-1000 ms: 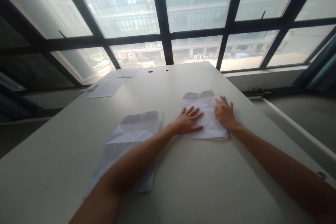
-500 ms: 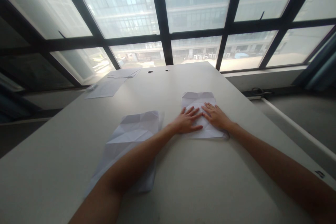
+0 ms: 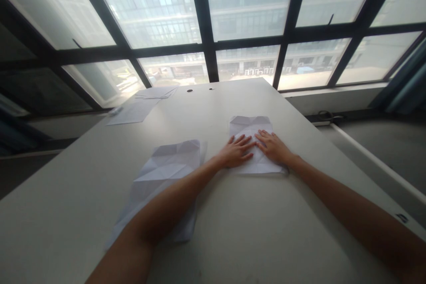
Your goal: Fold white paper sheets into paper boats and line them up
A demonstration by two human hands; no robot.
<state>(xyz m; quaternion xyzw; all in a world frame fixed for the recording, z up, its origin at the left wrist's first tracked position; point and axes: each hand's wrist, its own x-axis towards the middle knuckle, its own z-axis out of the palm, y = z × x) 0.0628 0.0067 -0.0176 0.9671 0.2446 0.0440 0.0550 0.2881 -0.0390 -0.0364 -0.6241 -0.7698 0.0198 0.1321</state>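
A creased white sheet of paper (image 3: 259,167) lies on the white table, folded at its near edge or slightly raised there. My left hand (image 3: 237,151) rests flat on its left half with the fingers spread. On the right half lies my right hand (image 3: 272,145), also flat, its fingertips close to those of the left. Both hands cover the middle of the sheet. Under and beside my left forearm is a second, larger creased sheet (image 3: 169,159), partly hidden by the arm.
Several flat papers (image 3: 133,113) lie at the table's far left corner. Two small round holes, one being a dark hole (image 3: 189,91), sit near the far edge of the table (image 3: 233,222). Dark-framed windows (image 3: 246,44) rise behind it. A pale rail (image 3: 372,155) runs along the right.
My left hand's thumb has drawn in slightly toward the palm, a little to the left. My right hand stays in place on the paper.
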